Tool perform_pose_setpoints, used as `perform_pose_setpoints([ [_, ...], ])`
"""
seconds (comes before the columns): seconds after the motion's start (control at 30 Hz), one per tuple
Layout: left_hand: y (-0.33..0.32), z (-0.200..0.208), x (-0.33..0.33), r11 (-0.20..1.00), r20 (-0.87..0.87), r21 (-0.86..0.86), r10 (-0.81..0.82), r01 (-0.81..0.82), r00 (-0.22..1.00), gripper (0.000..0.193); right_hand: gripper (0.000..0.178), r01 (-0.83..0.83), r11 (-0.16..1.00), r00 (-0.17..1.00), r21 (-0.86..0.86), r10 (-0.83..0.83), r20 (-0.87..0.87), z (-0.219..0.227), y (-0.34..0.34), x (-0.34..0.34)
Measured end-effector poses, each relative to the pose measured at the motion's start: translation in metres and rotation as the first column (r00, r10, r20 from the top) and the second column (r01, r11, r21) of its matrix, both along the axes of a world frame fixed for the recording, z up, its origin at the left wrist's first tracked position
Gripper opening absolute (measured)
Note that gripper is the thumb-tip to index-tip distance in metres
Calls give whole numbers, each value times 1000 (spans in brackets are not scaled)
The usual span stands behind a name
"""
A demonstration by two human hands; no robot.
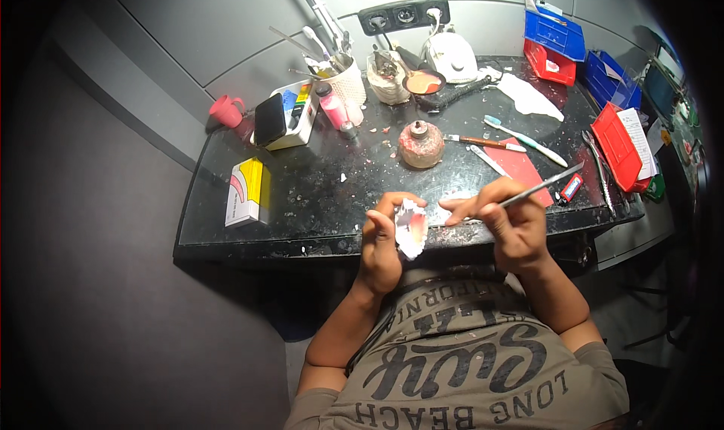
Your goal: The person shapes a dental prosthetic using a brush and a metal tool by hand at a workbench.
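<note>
Over the front edge of the bench, my left hand point(381, 255) is closed around a white plaster dental cast point(412, 234) with a pink patch on its inner side. Facing it, my right hand point(519, 230) grips a slim metal hand tool point(541, 185) like a pen. The tool's one end points up to the right; its other end is hard to make out near my fingertips. A small gap separates my right fingers from the cast. Beyond both hands stands a squat round burner pot point(421, 147), stained pink.
Right of the pot lie a brown-handled knife point(486, 142), a toothbrush point(528, 142), a red sheet point(520, 166) and pliers point(598, 170). Red and blue boxes point(554, 34) line the right side. A yellow-white carton point(247, 192), a phone point(270, 119) and a pink mug point(226, 111) stand left.
</note>
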State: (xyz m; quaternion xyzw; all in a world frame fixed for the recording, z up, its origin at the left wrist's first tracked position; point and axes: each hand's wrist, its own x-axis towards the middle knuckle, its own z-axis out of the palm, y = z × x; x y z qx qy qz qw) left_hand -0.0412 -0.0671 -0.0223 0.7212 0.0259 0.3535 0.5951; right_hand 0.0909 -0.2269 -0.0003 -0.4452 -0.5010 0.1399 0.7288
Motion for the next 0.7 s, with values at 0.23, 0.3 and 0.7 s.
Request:
perform_pose_setpoints([
  [0.23, -6, 10, 0, 780, -79, -557, -392, 285, 917, 108, 12, 32, 999, 996, -9, -31, 87, 11, -14, -4],
  [0.3, -3, 10, -1, 774, -103, -564, -413, 289, 905, 108, 10, 67, 993, 929, -98, -26, 370, 18, -15, -1],
  [0.7, 4, 1, -3, 757, -120, -570, -461, 319, 879, 118, 23, 205, 977, 720, -58, -111, 685, 27, -11, -18],
])
